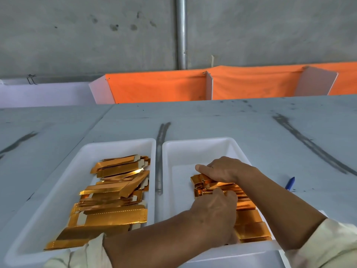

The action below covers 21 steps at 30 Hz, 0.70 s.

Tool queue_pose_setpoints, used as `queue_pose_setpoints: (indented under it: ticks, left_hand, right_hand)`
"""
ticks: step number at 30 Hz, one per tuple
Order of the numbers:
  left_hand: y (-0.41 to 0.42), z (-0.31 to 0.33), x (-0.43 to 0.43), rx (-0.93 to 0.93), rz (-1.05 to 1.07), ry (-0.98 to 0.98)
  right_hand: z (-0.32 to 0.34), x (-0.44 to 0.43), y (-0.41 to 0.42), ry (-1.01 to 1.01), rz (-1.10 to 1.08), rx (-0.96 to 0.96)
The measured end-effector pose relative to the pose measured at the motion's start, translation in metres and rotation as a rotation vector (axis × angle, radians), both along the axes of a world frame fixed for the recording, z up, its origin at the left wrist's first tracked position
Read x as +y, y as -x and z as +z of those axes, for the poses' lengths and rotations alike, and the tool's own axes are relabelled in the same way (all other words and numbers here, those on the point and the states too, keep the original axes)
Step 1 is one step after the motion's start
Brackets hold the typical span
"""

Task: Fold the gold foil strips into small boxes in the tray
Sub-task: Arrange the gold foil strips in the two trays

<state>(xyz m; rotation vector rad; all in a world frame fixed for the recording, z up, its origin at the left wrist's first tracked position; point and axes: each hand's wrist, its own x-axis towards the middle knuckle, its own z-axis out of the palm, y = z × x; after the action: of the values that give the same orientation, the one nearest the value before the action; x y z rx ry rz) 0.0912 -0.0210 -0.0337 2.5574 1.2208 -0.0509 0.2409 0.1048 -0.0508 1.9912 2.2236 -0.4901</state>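
Note:
Two white trays lie side by side on the table. The left tray (58, 182) holds a loose pile of flat gold foil strips (114, 196). In the right tray (195, 149) lies a row of folded gold boxes (249, 223). My right hand (222, 169) reaches into the right tray with its fingers curled around a gold box (201, 179) at the far end of that row. Just below it, my left hand (216, 211) lies over the row with its fingers curled onto the boxes. Much of the row is hidden under my hands.
A blue pen (290, 183) lies on the grey table right of the trays. Dark smudge lines mark the tabletop. An orange cloth barrier (164, 88) with white dividers stands behind the table, against a concrete wall with a metal pipe (181, 31).

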Motion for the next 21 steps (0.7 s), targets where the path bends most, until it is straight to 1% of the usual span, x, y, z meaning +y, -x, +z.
queue_pose_setpoints:
  ticks: [1, 2, 3, 5, 6, 7, 9, 11, 13, 16, 18, 19, 21]
  left_hand:
    - [-0.021, 0.011, 0.006, 0.024, -0.003, 0.054]
    - [-0.024, 0.013, 0.005, 0.002, -0.05, 0.0]
    - [-0.028, 0.016, 0.009, 0.011, -0.031, -0.016]
    - [-0.021, 0.015, 0.008, 0.003, -0.032, 0.021]
    - [-0.019, 0.014, 0.007, -0.032, -0.028, 0.028]
    - [-0.02, 0.019, 0.005, -0.088, -0.063, 0.02]
    - [-0.021, 0.024, 0.003, -0.111, -0.097, 0.017]
    - [-0.021, 0.025, 0.0, -0.095, -0.18, 0.014]
    - [-0.024, 0.023, 0.001, -0.074, -0.218, 0.026]
    - [-0.029, 0.016, 0.007, -0.078, -0.187, 0.066]
    - [-0.031, 0.008, 0.01, -0.022, -0.15, 0.021]
    - [-0.031, 0.006, 0.01, 0.009, -0.114, 0.017]
    - [-0.029, -0.002, 0.013, 0.084, 0.011, 0.095]
  right_hand:
    - [0.0, 0.0, 0.0, 0.001, -0.001, 0.001]
    - [-0.001, 0.0, -0.001, 0.002, -0.002, 0.003]
    - [-0.001, 0.0, -0.001, 0.003, -0.004, 0.004]
    - [0.0, 0.001, -0.001, 0.002, -0.004, 0.002]
    - [0.0, 0.001, -0.001, 0.004, 0.0, 0.0]
    - [0.0, 0.001, -0.001, 0.008, 0.004, -0.002]
    - [0.0, 0.001, -0.001, 0.015, 0.002, 0.0]
    - [-0.001, 0.002, -0.002, 0.012, -0.005, 0.001]
    - [-0.002, 0.002, -0.001, 0.007, -0.006, -0.002]
    - [-0.003, 0.003, -0.001, 0.004, 0.001, -0.003]
    - [-0.003, 0.002, -0.002, 0.004, -0.001, 0.004]
    - [-0.004, 0.002, -0.003, 0.004, -0.006, 0.009]
    - [-0.005, 0.001, -0.002, -0.002, -0.009, 0.012]
